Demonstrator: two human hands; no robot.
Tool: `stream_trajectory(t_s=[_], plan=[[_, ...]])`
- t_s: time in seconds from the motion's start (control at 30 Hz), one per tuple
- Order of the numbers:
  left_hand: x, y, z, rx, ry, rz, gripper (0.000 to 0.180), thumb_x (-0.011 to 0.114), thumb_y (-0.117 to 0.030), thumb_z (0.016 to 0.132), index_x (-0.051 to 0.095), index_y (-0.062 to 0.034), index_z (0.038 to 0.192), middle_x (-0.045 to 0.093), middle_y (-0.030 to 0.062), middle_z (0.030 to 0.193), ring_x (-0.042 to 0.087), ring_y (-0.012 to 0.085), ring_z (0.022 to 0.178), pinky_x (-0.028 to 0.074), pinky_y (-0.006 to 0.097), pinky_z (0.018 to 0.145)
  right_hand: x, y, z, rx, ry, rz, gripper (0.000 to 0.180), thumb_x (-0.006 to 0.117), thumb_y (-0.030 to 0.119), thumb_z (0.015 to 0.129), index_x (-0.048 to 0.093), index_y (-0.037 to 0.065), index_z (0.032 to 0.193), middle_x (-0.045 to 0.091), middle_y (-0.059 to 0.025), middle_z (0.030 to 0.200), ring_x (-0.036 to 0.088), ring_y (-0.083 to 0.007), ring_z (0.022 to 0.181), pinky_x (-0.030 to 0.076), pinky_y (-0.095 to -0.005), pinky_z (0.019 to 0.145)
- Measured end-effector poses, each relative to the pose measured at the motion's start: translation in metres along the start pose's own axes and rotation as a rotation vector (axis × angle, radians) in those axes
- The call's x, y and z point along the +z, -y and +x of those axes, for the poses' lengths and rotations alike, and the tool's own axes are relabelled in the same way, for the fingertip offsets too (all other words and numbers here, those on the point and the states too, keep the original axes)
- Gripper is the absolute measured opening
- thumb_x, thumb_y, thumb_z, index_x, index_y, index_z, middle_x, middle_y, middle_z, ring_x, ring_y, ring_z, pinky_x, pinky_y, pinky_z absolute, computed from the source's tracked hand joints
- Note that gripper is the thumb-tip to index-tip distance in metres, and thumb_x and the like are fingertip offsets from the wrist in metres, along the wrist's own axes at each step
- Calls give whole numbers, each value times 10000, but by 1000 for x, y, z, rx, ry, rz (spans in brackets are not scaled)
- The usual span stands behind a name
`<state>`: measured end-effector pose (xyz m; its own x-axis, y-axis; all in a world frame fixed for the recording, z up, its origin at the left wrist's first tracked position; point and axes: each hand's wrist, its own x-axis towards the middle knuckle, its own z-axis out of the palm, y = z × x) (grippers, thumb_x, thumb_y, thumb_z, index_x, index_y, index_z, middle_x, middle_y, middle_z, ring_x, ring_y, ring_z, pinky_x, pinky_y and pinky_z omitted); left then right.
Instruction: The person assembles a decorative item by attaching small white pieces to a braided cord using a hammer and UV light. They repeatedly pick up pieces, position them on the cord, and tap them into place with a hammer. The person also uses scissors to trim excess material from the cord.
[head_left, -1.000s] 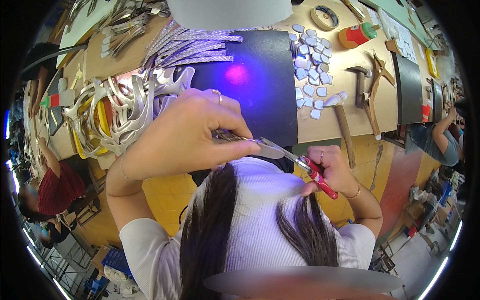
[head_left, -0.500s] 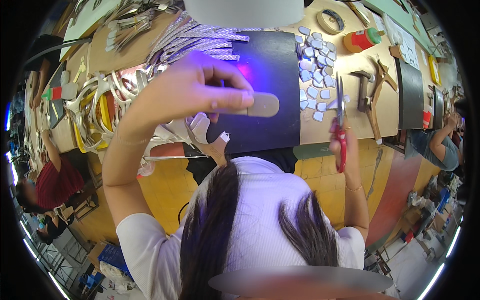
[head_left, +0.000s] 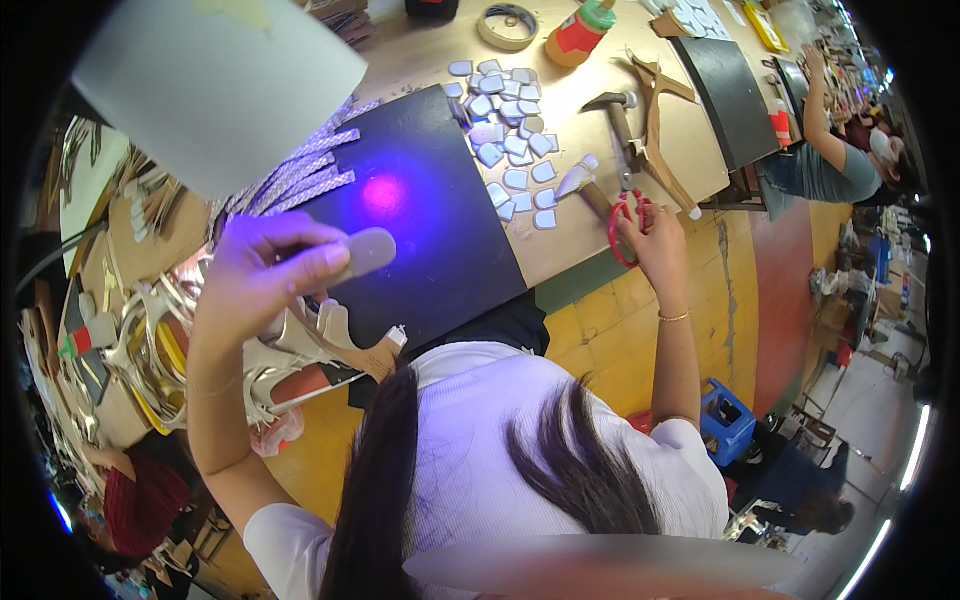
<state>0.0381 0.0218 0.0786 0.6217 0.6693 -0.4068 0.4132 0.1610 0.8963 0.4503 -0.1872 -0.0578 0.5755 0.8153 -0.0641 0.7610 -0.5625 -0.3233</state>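
Overhead view of a workbench (head_left: pixel 600 215) with two hands at work. The left hand (head_left: pixel 262 275) is pinching a small grey oval pad (head_left: pixel 365 252) between thumb and fingers; the pad is hanging over the 9 o'clock edge of a black rectangular mat (head_left: pixel 440 250), whose smooth surface is catching a violet glare. The right hand (head_left: pixel 652 235) is closing around the red handles of a pair of scissors (head_left: pixel 625 215), blades pointing to 12 o'clock, right at the near edge of the bench, with open yellow floor (head_left: pixel 610 330) lying at 6 o'clock of it.

The middle of the mat is lying bare between the two hands. At 12 to 1 o'clock of the mat, a loose scatter of pale grey-blue cut pieces (head_left: pixel 510 140), small and rounded-square, is spreading toward the scissors. At 12 o'clock of the right hand a hammer (head_left: pixel 615 115) with a wooden handle is lying just beside a forked wooden form (head_left: pixel 655 130). Farther off, at the top edge, a roll of tape (head_left: pixel 508 25) and a red bottle with a green cap (head_left: pixel 578 30) are standing on the bare wood.

At 11 o'clock of the left hand, braided pale straps (head_left: pixel 300 175) are fanning onto the mat's corner. At 6 to 8 o'clock of that hand, a crowded heap of metallic gold shoe uppers (head_left: pixel 150 345) is hemming it in. A large pale sheet (head_left: pixel 215 80), close to the camera, is covering the upper left. Another person (head_left: pixel 830 160) is sitting at the far right end.
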Motion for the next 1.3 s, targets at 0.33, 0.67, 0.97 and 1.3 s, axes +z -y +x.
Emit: stream_trajectory(t_s=[0.33, 0.67, 0.97, 1.3], plan=[[7, -17, -37, 146, 89, 172, 168, 723, -112, 887, 744, 10, 1001, 683, 64, 751, 632, 103, 612, 482, 237, 587, 13, 53, 36, -66, -66, -8, 448, 823, 376, 770, 691, -26, 917, 650, -164, 775, 645, -331, 691, 510, -426, 655], [12, -43, -75, 553, -215, 182, 208, 777, -136, 742, 760, 10, 888, 694, 93, 691, 646, 157, 581, 462, 249, 546, -5, 99, 39, -282, -234, 63, 465, 813, 308, 801, 689, 3, 1131, 707, -191, 1076, 703, -307, 892, 540, -393, 762], [59, -83, -44, 940, -190, 404, 267, 770, 18, 755, 721, -7, 1016, 723, 114, 823, 693, 185, 658, 520, 272, 552, -61, 209, -35, -1072, 316, 675, 426, 773, 305, 836, 649, 74, 1171, 588, -112, 1120, 636, -301, 903, 535, -394, 725], [77, -87, -36, 1000, -89, 289, 443, 844, -74, 762, 674, 10, 1162, 687, 168, 1067, 705, 250, 891, 569, 321, 737, -124, 176, -34, -904, 196, 502, 218, 723, 113, 845, 710, 93, 1062, 712, -79, 943, 692, -251, 774, 548, -342, 643]])
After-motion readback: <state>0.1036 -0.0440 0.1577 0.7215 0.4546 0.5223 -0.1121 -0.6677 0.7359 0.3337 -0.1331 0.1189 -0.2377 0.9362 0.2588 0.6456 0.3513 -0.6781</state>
